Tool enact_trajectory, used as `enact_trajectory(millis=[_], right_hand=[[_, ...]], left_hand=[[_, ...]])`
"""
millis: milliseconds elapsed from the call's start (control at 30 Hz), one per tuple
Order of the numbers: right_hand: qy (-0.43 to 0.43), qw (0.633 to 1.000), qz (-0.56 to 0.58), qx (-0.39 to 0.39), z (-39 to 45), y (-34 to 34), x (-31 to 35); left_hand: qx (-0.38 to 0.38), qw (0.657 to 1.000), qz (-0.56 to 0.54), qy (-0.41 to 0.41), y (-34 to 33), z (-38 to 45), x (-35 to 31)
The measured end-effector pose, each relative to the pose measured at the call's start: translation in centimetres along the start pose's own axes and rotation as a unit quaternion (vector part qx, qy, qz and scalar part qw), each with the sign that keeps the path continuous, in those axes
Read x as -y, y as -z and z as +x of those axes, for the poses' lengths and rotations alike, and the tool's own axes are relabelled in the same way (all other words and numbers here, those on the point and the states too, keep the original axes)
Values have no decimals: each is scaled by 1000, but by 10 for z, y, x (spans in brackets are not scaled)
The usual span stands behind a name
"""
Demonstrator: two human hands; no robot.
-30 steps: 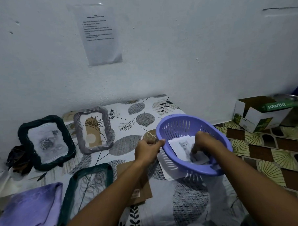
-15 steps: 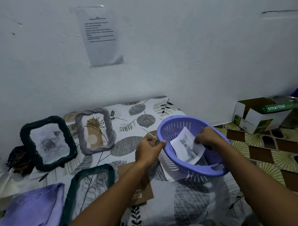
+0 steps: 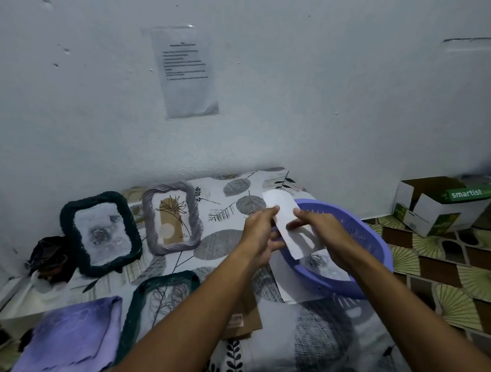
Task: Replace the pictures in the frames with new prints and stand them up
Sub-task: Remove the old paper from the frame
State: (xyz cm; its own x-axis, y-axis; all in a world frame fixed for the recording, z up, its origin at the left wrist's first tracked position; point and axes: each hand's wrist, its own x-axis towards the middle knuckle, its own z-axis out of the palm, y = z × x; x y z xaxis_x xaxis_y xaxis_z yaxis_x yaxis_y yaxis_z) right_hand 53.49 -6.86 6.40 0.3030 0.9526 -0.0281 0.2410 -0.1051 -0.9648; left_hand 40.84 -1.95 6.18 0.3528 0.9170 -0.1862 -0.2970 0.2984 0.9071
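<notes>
- Head view: white wall (image 3: 319, 98) fills the space beyond the fingers; a printed sheet (image 3: 187, 73) is stuck to it, high above the left hand. Text unreadable.
- Leaf-patterned cloth (image 3: 315, 337) covers the surface under both hands.
- Purple basket (image 3: 376, 253) sits directly beneath and to the right of the right fingers, resting on the cloth. One print with a dark rose motif (image 3: 316, 260) lies inside it, just below the held paper.
- Purple towel (image 3: 65, 334) lies well to the lower left of the left fingers.
- Dark green frame with rose picture (image 3: 100, 234) leans back far left of the left fingers; grey-lilac frame (image 3: 172, 217) stands just right of it, nearer the fingers. Second dark green frame (image 3: 159, 305) lies flat below and left of the left hand.
- Open cardboard box, "smartist" label (image 3: 447, 202), well right of the right fingers.
- Brown cardboard backing (image 3: 241, 321) lies on the cloth, partly under the left forearm.
- White print (image 3: 285, 220) is held above the basket between both hands, blank side to camera, long edge running away from the person.
- Left hand (image 3: 260, 233): fingers curled, pinching the print's left edge.
- Right hand (image 3: 316, 225): fingers curled, pinching the print's right edge.
</notes>
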Motion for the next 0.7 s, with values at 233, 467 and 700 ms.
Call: enact_trajectory(millis=[233, 467, 700], right_hand=[[-64, 996, 60, 31, 5, -25, 3], [-11, 994, 26, 110, -6, -74, 5], [-18, 985, -43, 167, -20, -158, -9]], left_hand=[[-35, 996, 74, -24, 45, -11, -11], [-85, 983, 159, -35, 122, -38, -19], [-156, 941, 300, -27, 206, -72, -20]])
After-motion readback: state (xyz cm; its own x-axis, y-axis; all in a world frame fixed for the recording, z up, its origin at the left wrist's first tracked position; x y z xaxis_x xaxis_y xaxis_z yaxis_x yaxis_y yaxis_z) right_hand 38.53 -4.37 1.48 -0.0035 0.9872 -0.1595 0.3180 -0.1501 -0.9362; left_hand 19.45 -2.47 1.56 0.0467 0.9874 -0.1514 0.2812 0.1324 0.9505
